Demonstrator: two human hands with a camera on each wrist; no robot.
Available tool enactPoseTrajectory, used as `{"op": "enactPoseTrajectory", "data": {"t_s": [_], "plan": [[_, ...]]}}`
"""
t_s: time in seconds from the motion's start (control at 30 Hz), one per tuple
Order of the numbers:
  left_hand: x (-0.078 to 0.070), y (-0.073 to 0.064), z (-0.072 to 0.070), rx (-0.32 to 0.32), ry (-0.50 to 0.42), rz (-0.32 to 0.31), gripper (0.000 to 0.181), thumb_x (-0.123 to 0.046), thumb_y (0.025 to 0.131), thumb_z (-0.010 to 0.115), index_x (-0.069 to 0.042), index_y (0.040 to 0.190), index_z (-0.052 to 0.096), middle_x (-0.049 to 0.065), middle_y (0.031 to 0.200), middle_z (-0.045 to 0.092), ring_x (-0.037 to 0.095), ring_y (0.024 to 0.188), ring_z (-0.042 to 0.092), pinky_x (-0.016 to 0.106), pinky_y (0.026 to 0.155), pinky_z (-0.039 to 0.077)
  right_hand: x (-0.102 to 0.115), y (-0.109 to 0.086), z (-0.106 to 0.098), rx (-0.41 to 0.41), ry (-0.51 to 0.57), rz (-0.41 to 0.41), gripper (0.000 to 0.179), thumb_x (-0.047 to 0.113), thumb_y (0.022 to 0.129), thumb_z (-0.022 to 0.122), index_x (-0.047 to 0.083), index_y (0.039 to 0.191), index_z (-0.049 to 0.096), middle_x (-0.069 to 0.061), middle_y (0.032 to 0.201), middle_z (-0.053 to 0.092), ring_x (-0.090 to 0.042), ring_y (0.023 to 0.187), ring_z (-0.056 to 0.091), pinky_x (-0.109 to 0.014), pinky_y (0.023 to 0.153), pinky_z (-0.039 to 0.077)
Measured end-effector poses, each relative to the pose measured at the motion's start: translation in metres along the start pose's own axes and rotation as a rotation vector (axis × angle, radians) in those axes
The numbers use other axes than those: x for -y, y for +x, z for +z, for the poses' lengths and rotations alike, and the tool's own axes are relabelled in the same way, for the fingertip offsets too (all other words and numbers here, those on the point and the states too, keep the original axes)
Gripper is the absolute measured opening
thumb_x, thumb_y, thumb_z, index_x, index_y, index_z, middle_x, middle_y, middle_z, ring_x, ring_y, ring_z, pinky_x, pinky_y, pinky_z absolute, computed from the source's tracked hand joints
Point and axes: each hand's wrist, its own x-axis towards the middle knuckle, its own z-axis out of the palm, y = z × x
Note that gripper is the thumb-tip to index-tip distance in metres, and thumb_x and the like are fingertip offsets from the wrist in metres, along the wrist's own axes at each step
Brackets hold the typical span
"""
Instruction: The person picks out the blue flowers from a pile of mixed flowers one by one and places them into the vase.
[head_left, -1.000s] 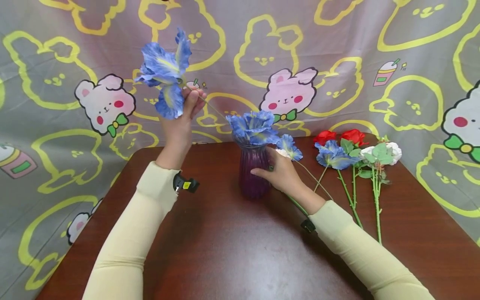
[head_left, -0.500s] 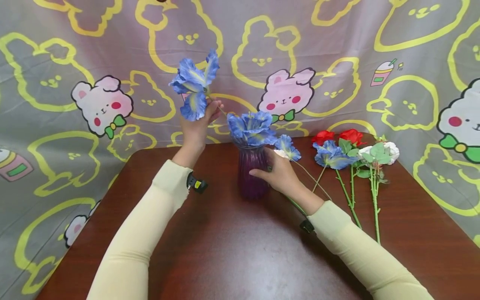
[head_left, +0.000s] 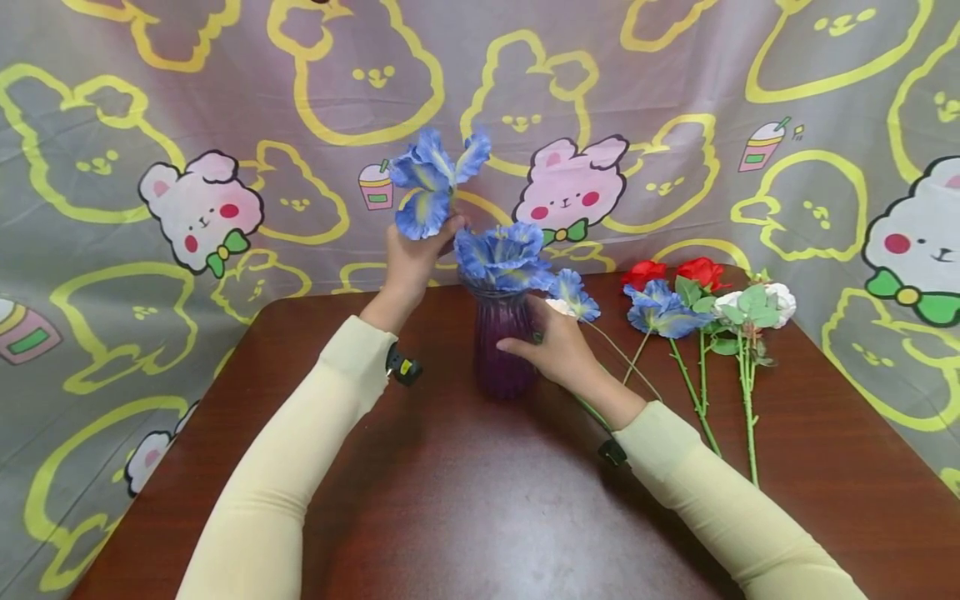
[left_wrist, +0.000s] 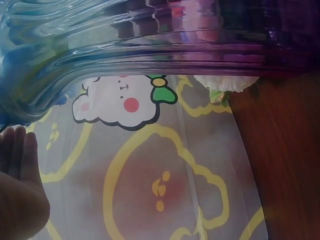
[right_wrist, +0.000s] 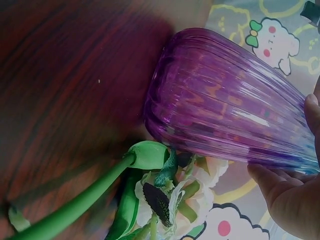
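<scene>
My left hand [head_left: 412, 265] pinches an artificial blue iris [head_left: 429, 179] just below its bloom, left of and above the glass vase. The stem's lower end is hidden behind the flower at the vase's mouth. The ribbed purple vase [head_left: 502, 350] stands upright on the table. Another blue flower [head_left: 501, 257] sits in its mouth. My right hand [head_left: 561, 346] grips the vase's right side, thumb across the front. In the right wrist view, thumb and fingers sit on opposite sides of the vase [right_wrist: 215, 95]. Only part of my left hand [left_wrist: 22, 190] shows in the left wrist view.
Right of the vase lie loose blue flowers [head_left: 663, 308], red roses [head_left: 701, 273] and white roses [head_left: 780, 304], their stems toward the front. A pale flower [right_wrist: 205, 195] lies close beside the vase. A patterned curtain [head_left: 675, 75] hangs behind the brown table [head_left: 465, 517].
My left hand has carried the blue iris rightward and down, close to the vase's mouth. My right hand keeps its grip on the vase, which has stayed in place.
</scene>
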Motion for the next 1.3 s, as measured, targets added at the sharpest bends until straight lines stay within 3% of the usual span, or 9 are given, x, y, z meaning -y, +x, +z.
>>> {"op": "enactPoseTrajectory", "data": {"t_s": [0.13, 0.23, 0.53, 0.63, 0.8, 0.9, 1.1, 1.3], "plan": [[0.004, -0.001, 0.000, 0.042, -0.057, -0.039, 0.015, -0.007, 0.086, 0.074, -0.001, 0.099, 0.068, 0.005, 0.086, 0.073, 0.021, 0.087, 0.070, 0.032, 0.078, 0.057, 0.000, 0.000, 0.001, -0.002, 0.008, -0.019, 0.081, 0.033, 0.079, 0.082, -0.007, 0.139, 0.044, -0.024, 0.135, 0.053, -0.033, 0.116, 0.058, -0.046, 0.095, 0.048], [0.007, -0.002, 0.001, 0.079, -0.097, -0.030, 0.015, -0.006, 0.090, 0.070, 0.005, 0.101, 0.069, 0.006, 0.087, 0.074, 0.019, 0.086, 0.070, 0.032, 0.079, 0.056, -0.001, 0.001, 0.001, -0.009, 0.008, -0.030, 0.081, 0.033, 0.079, 0.082, -0.008, 0.139, 0.045, -0.024, 0.135, 0.053, -0.033, 0.115, 0.058, -0.045, 0.094, 0.049], [0.010, -0.005, 0.000, 0.057, -0.172, -0.108, 0.033, -0.007, 0.094, 0.064, 0.019, 0.112, 0.059, 0.006, 0.089, 0.074, 0.015, 0.085, 0.070, 0.032, 0.080, 0.056, -0.002, 0.000, 0.001, -0.011, 0.019, -0.026, 0.083, 0.032, 0.079, 0.083, -0.008, 0.140, 0.043, -0.024, 0.138, 0.050, -0.033, 0.121, 0.054, -0.045, 0.097, 0.047], [0.012, -0.005, -0.001, 0.044, -0.171, -0.129, 0.030, -0.010, 0.094, 0.065, 0.016, 0.110, 0.063, 0.005, 0.087, 0.074, 0.015, 0.082, 0.070, 0.032, 0.078, 0.056, -0.001, 0.000, 0.001, -0.016, 0.007, -0.030, 0.083, 0.032, 0.078, 0.083, -0.007, 0.140, 0.043, -0.024, 0.137, 0.051, -0.032, 0.123, 0.053, -0.045, 0.098, 0.046], [0.015, -0.005, -0.002, 0.012, -0.149, -0.189, 0.011, -0.013, 0.094, 0.066, -0.007, 0.091, 0.075, -0.001, 0.086, 0.073, 0.012, 0.079, 0.069, 0.030, 0.075, 0.055, 0.000, -0.001, 0.001, -0.016, -0.021, -0.030, 0.082, 0.035, 0.078, 0.082, -0.004, 0.140, 0.045, -0.022, 0.137, 0.052, -0.032, 0.123, 0.052, -0.046, 0.099, 0.045], [0.015, -0.004, -0.002, -0.005, -0.159, -0.235, 0.011, -0.014, 0.094, 0.066, -0.014, 0.087, 0.074, -0.002, 0.086, 0.073, 0.010, 0.078, 0.067, 0.029, 0.074, 0.054, 0.000, -0.001, 0.001, -0.015, -0.022, -0.023, 0.082, 0.035, 0.079, 0.082, -0.004, 0.140, 0.045, -0.022, 0.137, 0.052, -0.032, 0.123, 0.052, -0.046, 0.099, 0.045], [0.016, -0.003, -0.001, -0.030, -0.191, -0.309, 0.007, -0.012, 0.095, 0.064, -0.014, 0.090, 0.068, -0.005, 0.080, 0.069, 0.009, 0.071, 0.062, 0.027, 0.067, 0.051, 0.001, -0.002, 0.001, -0.025, -0.026, -0.019, 0.079, 0.035, 0.078, 0.083, -0.004, 0.137, 0.048, -0.022, 0.133, 0.055, -0.032, 0.120, 0.055, -0.046, 0.098, 0.046], [0.017, -0.002, -0.003, -0.005, -0.214, -0.354, 0.007, -0.016, 0.096, 0.063, -0.013, 0.089, 0.064, -0.002, 0.076, 0.066, 0.009, 0.067, 0.062, 0.025, 0.064, 0.052, 0.002, -0.001, 0.001, -0.029, -0.036, -0.027, 0.078, 0.034, 0.078, 0.083, -0.004, 0.137, 0.049, -0.022, 0.132, 0.056, -0.032, 0.120, 0.054, -0.047, 0.098, 0.045]]}}
